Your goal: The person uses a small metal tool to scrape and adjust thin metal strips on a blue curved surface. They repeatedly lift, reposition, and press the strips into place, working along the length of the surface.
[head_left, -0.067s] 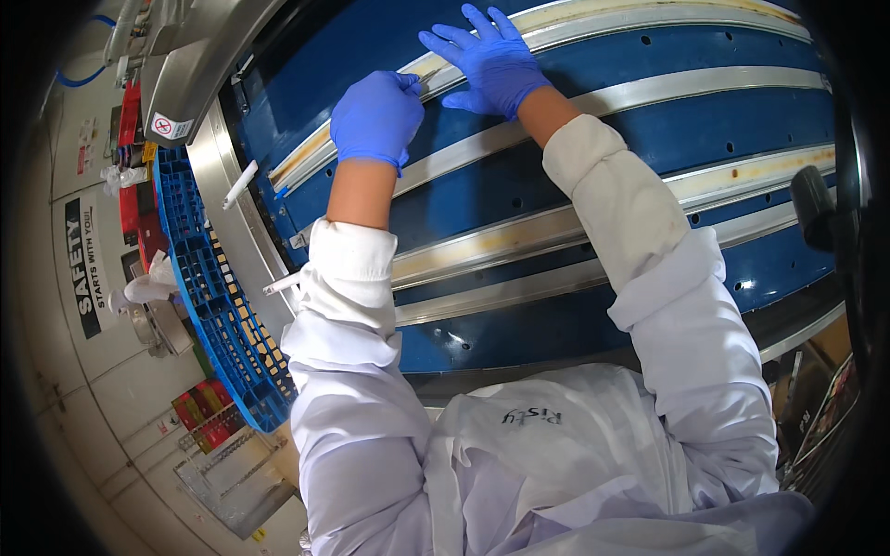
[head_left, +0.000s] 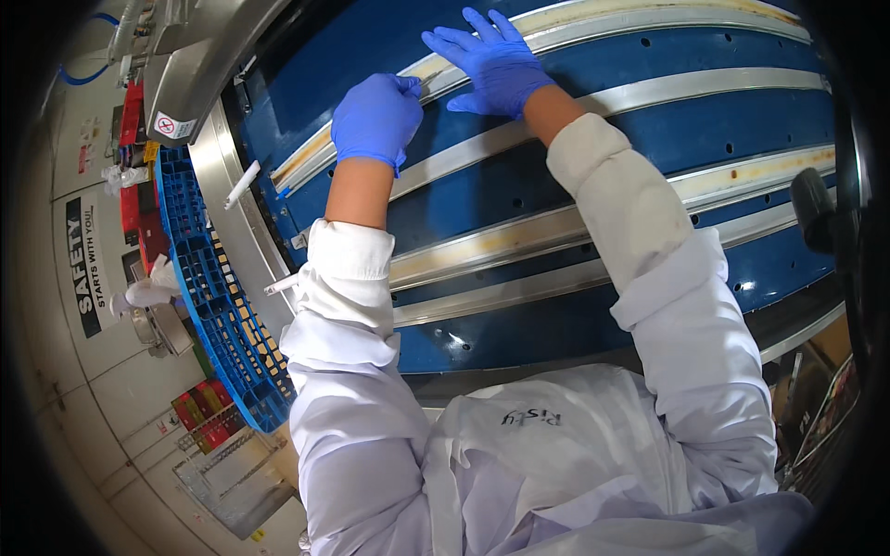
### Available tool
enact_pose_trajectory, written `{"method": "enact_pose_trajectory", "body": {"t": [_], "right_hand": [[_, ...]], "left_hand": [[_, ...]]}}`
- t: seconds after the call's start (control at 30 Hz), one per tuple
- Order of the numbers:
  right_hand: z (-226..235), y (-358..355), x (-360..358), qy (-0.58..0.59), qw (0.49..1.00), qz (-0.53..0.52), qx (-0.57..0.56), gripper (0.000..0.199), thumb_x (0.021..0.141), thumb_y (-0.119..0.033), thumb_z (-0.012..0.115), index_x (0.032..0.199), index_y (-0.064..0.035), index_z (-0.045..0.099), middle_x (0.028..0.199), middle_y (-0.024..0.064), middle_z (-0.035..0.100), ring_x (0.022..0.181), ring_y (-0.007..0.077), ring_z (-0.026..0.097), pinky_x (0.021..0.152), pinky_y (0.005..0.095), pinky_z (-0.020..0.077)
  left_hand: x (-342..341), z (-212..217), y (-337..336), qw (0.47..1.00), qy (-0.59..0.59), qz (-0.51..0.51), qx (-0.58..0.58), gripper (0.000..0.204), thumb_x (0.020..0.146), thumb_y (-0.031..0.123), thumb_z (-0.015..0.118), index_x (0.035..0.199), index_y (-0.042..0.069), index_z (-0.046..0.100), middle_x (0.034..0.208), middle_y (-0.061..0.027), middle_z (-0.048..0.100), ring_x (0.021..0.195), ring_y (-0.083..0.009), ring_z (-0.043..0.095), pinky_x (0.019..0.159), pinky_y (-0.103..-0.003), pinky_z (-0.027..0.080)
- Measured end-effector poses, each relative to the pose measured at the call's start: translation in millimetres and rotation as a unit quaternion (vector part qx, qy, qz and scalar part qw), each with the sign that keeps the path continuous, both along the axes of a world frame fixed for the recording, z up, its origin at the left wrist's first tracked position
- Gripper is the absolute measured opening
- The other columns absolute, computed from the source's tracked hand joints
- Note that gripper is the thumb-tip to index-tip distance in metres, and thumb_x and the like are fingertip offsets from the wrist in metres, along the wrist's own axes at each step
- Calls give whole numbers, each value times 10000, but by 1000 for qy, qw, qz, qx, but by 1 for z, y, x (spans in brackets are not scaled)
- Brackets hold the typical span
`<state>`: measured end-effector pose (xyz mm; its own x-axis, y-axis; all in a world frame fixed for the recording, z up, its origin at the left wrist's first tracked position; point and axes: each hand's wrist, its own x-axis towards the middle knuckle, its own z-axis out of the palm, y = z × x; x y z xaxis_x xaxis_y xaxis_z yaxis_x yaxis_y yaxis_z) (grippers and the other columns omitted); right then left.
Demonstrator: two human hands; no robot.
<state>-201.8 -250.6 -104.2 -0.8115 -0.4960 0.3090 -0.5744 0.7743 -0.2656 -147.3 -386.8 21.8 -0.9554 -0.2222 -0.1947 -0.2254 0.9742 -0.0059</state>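
My left hand (head_left: 375,120), in a blue glove, is closed at the far metal rail (head_left: 649,23) on a blue panel (head_left: 649,125). A thin dark tip shows beside its thumb, but what the fingers hold is mostly hidden. Just right of it, my right hand (head_left: 496,69), also gloved in blue, lies over the same rail with its fingers spread and nothing in them. The rail is silver with a yellowish, stained strip along it. A small blue tip (head_left: 283,193) shows near the rail's left end.
More parallel rails (head_left: 501,246) cross the panel towards me, one stained brown. White rods (head_left: 242,184) stick out at the steel side frame (head_left: 222,157). Beyond it stands a blue plastic pallet (head_left: 199,269). A steel housing (head_left: 199,69) rises at far left; a black handle (head_left: 814,208) at right.
My right hand has shifted very slightly to the right and nearer. The left hand stays almost in place, still closed at the rail.
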Motion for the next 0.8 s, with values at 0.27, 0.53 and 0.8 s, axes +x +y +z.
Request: {"method": "enact_pose_trajectory", "body": {"t": [0.27, 0.53, 0.8], "right_hand": [[42, 87, -6, -27, 997, -17, 66, 922, 750, -733, 586, 1494, -237, 362, 1527, 105, 372, 1433, 411, 240, 1163, 605, 108], [36, 87, -12, -56, 996, -14, 70, 927, 735, -720, 622, 1488, -240, 374, 1544, 93, 349, 1453, 405, 199, 1175, 585, 91], [44, 91, -9, -75, 996, -4, 52, 941, 720, -668, 684, 1494, -242, 362, 1553, 79, 342, 1459, 411, 182, 1182, 574, 79]], "left_hand": [[4, -8, -1, 998, 38, -10, 40, 225, 901, 326, 612, 1028, 205, 754, 901, -116, 724, 804, -318, 698, 769, -402, 545], [2, -3, 7, 998, 47, -15, 36, 221, 895, 334, 624, 1023, 210, 756, 944, -112, 722, 885, -319, 686, 793, -391, 539], [-4, -5, 21, 999, 35, 7, 38, 239, 897, 358, 620, 1032, 213, 754, 979, -119, 717, 923, -328, 677, 817, -397, 532]]}}
